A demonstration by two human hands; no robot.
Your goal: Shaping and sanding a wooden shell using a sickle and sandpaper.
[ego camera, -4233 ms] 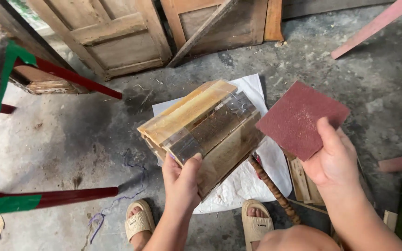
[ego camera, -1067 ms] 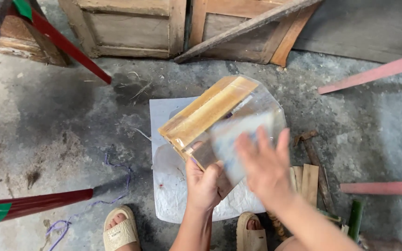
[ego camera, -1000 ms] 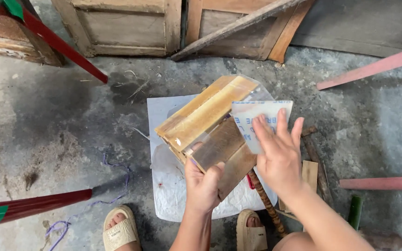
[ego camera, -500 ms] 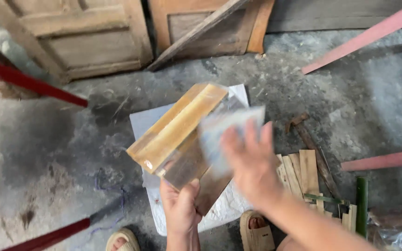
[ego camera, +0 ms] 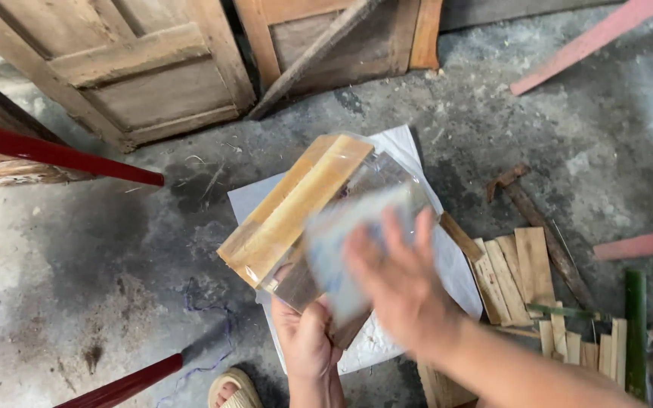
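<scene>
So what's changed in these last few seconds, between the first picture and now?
The right hand had held the reddish sanding sheet up, off to the side; now it presses the sheet, pale back upward, on the wooden piece and blurs with motion. The left hand grips the piece from below as before, over the white sheet on the floor.

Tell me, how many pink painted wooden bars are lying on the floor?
2: one pink bar slants across the top right corner; another pink bar pokes in at the right edge. More may lie outside the view.

Woodworking yard: old doors [ego camera: 137,68], slats [ego camera: 523,272] (concrete floor [ego camera: 77,272]).
</scene>
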